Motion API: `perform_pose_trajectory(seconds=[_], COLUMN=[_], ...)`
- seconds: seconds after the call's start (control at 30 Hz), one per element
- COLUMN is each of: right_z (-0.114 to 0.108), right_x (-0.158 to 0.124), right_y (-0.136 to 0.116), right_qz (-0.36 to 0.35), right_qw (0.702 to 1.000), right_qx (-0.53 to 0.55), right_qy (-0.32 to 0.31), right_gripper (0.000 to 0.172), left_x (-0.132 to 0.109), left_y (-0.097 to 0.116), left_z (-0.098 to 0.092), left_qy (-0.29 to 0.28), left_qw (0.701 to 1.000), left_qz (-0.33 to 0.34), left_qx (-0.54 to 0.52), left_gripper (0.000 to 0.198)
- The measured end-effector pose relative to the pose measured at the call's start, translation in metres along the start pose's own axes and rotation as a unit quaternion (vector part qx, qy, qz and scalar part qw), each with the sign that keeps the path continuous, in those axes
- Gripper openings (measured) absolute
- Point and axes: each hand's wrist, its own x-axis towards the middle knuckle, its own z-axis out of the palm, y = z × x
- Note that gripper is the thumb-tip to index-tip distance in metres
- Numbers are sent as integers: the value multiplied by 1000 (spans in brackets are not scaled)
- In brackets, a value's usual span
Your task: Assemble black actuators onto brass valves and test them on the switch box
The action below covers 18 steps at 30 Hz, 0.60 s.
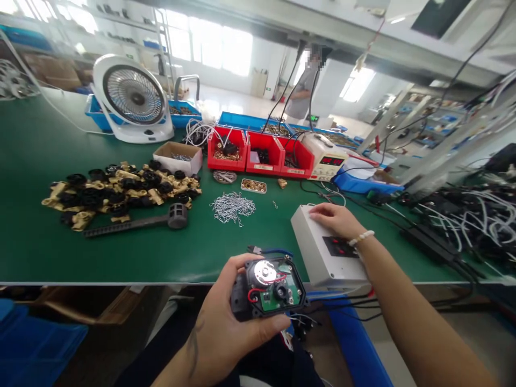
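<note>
My left hand (237,322) is closed around an open black housing (237,298), thumb along its near side. Inside the housing show a green circuit board (291,279), a round silver motor (265,272) and red wires. A blue cable with a small connector (255,250) lies just behind it. My right hand (336,219) rests on the far end of a light grey box (310,247), fingers stretched out over its top; some fingertips are hidden. Red switches (337,247) on a black panel sit beside the wrist.
A pile of metal clips (233,208) lies mid-table, with brass and black fittings (121,188) and a dark mallet-like tool (141,223) to the left. Behind stand red bins (263,167), a power supply (330,166) and a fan (135,102). Cables (451,215) crowd the right. A person (302,94) stands beyond.
</note>
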Motion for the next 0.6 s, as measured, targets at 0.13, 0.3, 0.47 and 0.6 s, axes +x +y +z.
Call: perform_pose_trajectory(seconds=[0.13, 0.3, 0.47, 0.6], right_z=[1, 4, 6, 5], right_x=[3, 6, 3, 2], right_y=[0, 3, 3, 3], right_qz=[0, -3, -6, -7], right_qw=[1000, 1000, 999, 998], right_qx=[-5, 4, 15, 21], right_qy=[15, 31, 44, 51], right_gripper=[42, 34, 32, 32], left_x=[-4, 2, 18, 21], left_y=[-1, -7, -17, -18], left_z=[2, 5, 1, -1], left_qy=[13, 63, 53, 76], left_qw=[1000, 995, 970, 963], left_qz=[-6, -12, -90, -113], left_qx=[-9, -76, -219, -234], left_gripper=[58, 58, 58, 62])
